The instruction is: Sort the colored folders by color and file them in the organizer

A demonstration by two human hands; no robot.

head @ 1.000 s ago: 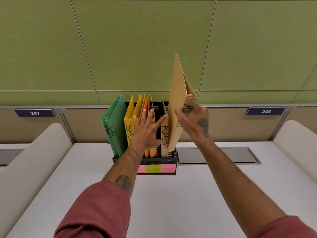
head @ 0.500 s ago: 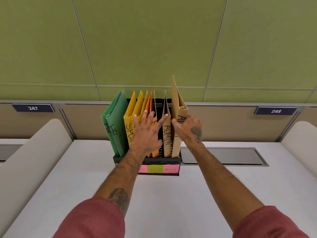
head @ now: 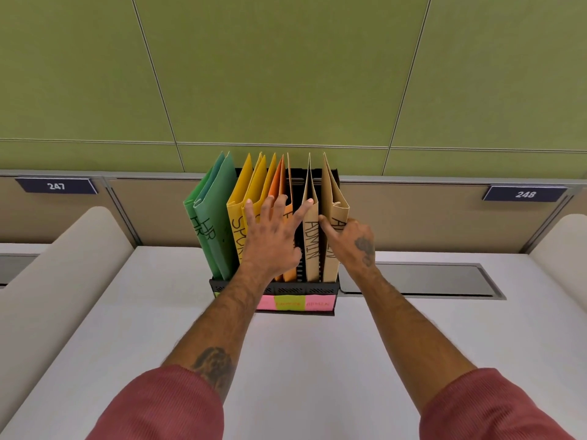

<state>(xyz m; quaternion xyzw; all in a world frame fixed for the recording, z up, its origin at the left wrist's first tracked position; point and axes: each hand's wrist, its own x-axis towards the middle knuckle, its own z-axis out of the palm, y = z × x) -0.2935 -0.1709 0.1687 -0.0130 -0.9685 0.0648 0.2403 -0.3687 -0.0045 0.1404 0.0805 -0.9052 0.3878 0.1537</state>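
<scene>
So the rightmost tan folder (head: 337, 198) is standing upright in the last slot of the black organizer (head: 317, 289), which is sitting mid-way along the table's (head: 301, 360) far edge. My right hand (head: 354, 241) is pinching it, thumb against its left face. My left hand (head: 273, 233) is lying flat, fingers spread over the yellow folders (head: 243, 198) and orange folders (head: 277, 182), index tip touching the second tan folder (head: 312, 241). The green folders (head: 216, 223) are leaning at the left end.
</scene>
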